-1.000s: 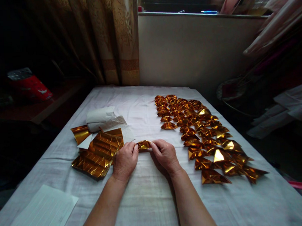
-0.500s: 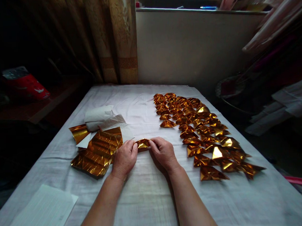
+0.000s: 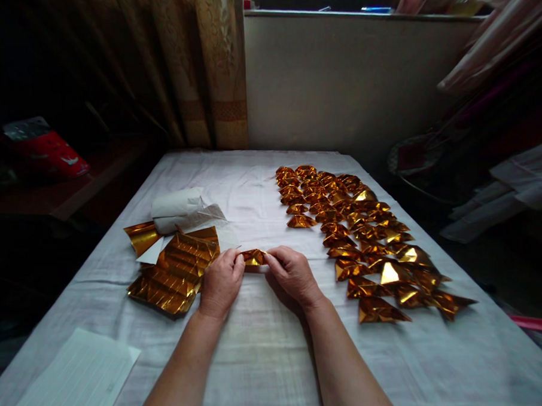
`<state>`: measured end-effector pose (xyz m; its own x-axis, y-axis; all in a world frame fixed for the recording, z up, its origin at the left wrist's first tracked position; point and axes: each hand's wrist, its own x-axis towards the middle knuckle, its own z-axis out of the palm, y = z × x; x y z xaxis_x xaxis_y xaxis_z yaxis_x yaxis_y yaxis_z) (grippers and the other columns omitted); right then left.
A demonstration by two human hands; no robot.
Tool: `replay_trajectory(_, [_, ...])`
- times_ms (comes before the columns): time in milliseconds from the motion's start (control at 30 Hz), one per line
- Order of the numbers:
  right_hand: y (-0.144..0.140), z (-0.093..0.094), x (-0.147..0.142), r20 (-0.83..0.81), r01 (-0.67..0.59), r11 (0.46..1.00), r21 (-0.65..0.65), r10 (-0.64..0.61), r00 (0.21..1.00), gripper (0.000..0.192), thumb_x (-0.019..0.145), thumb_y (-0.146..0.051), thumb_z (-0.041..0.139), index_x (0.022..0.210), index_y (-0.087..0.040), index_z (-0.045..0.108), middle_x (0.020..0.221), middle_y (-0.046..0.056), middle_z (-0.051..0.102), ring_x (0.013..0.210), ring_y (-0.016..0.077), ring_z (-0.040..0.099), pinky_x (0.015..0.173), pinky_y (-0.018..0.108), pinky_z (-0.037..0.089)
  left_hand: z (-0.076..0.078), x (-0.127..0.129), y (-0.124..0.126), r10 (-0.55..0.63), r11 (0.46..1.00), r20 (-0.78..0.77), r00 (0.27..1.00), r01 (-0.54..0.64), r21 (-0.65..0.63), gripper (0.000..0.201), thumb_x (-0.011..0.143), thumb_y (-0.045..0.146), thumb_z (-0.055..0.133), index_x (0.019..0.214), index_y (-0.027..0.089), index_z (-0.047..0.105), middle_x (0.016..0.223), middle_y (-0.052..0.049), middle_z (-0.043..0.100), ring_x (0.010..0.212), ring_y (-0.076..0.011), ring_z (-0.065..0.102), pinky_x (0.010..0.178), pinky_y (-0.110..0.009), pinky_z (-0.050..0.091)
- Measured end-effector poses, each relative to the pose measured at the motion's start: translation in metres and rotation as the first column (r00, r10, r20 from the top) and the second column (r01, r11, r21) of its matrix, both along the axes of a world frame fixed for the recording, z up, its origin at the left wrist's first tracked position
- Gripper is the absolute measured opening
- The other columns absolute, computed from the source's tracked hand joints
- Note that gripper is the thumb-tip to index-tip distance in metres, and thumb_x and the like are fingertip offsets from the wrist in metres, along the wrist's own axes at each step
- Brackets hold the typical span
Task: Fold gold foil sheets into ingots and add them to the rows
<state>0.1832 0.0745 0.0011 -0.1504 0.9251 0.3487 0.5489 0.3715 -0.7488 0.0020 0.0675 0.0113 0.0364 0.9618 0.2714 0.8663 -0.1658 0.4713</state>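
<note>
1. The counter [image 3: 260, 359] is covered by a white woven cloth. Its near centre, around both forearms, is bare; the far edge meets a pale wall [image 3: 337, 80] and a patterned curtain [image 3: 202, 68].
2. The left hand [image 3: 220, 283] and right hand [image 3: 292, 275] meet at mid-counter. Their fingers are closed narrowly on a small folded gold foil piece [image 3: 253, 257], one hand at each end, held just above or on the cloth; which of the two cannot be told.
3. The piece is glossy, creased metallic paper, roughly triangular in outline.
4. Just beside the left hand lies a stack of creased gold foil sheets [image 3: 173, 273], flat, with pleat lines showing.
5. Beyond the stack sit a white paper roll [image 3: 176, 204] and a loose gold sheet [image 3: 141, 235].
6. To the right, rows of finished gold folded pieces [image 3: 362, 235] run from the far edge toward the near right, close to the right hand but apart from it.
7. A lined white sheet [image 3: 76, 379] lies at the near left corner.
</note>
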Motion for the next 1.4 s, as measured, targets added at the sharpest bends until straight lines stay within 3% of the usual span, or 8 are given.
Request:
replay_trajectory(267, [-0.001,0.000,-0.002,0.048,-0.003,0.999,-0.036,0.005,0.999,0.019,0.090,-0.023,0.054,0.090,-0.022,0.073,0.085,0.004,0.074,0.077,0.0169,0.067,0.071,0.026,0.048,0.003,0.001,0.000,0.009,1.000,0.063,0.998,-0.009,-0.003,0.025,0.092,0.027,0.044,0.074,0.021,0.060,0.071,-0.001,0.065,0.068,-0.0165,0.061,0.064,-0.025,0.040])
replay_trajectory(500, [0.001,-0.002,0.000,0.013,0.001,1.000,0.028,-0.002,1.000,0.022,0.089,-0.021,0.052,0.090,-0.022,0.074,0.086,0.005,0.074,0.078,0.0174,0.067,0.072,0.027,0.050,0.010,-0.001,-0.003,-0.100,0.990,0.024,0.995,0.102,-0.100,0.028,0.094,0.026,0.044,0.069,0.021,0.057,0.072,-0.001,0.063,0.067,-0.0144,0.057,0.063,-0.025,0.035])
replay_trajectory(633, [0.001,-0.002,0.001,-0.020,-0.024,1.000,-0.008,0.024,1.000,0.021,0.089,-0.021,0.053,0.091,-0.023,0.074,0.086,0.005,0.074,0.079,0.0172,0.068,0.073,0.027,0.051,0.012,-0.005,0.000,-0.152,0.975,0.047,0.987,0.158,-0.156,0.025,0.092,0.024,0.043,0.071,0.021,0.056,0.072,0.000,0.062,0.068,-0.0145,0.057,0.062,-0.024,0.036])
replay_trajectory(800, [0.001,-0.001,0.000,-0.060,-0.037,0.998,-0.054,0.034,0.998,0.020,0.089,-0.022,0.054,0.090,-0.023,0.074,0.087,0.004,0.075,0.079,0.0166,0.068,0.073,0.026,0.052,0.008,-0.009,0.003,-0.196,0.972,0.111,0.974,0.208,-0.106,0.026,0.094,0.026,0.040,0.073,0.021,0.054,0.074,-0.001,0.062,0.068,-0.0144,0.058,0.063,-0.023,0.040])
replay_trajectory(1033, [0.000,0.001,-0.002,-0.027,-0.033,0.999,-0.032,0.032,0.999,0.019,0.089,-0.021,0.055,0.090,-0.024,0.074,0.085,0.003,0.074,0.078,0.0163,0.067,0.073,0.026,0.051,0.008,-0.001,-0.004,-0.141,0.989,-0.097,0.985,0.136,-0.059,0.024,0.096,0.027,0.044,0.078,0.021,0.059,0.081,-0.003,0.066,0.073,-0.0165,0.061,0.065,-0.025,0.041])
replay_trajectory(1167, [0.001,0.001,-0.002,-0.052,-0.006,1.000,-0.020,0.004,0.999,0.019,0.089,-0.021,0.055,0.091,-0.024,0.074,0.087,0.004,0.075,0.080,0.0171,0.068,0.074,0.027,0.052,0.007,0.001,-0.004,-0.180,0.983,-0.023,0.983,0.179,-0.044,0.023,0.097,0.026,0.044,0.082,0.022,0.061,0.082,-0.002,0.067,0.075,-0.0160,0.063,0.066,-0.024,0.043])
replay_trajectory(1400, [0.002,-0.001,-0.002,-0.076,0.008,1.000,-0.012,-0.009,0.997,0.018,0.090,-0.023,0.054,0.091,-0.023,0.072,0.088,0.005,0.074,0.081,0.0175,0.068,0.076,0.028,0.052,0.000,-0.003,0.002,-0.074,0.997,0.053,0.996,0.075,-0.009,0.022,0.095,0.027,0.042,0.092,0.021,0.063,0.086,-0.005,0.070,0.081,-0.0200,0.066,0.073,-0.028,0.048])
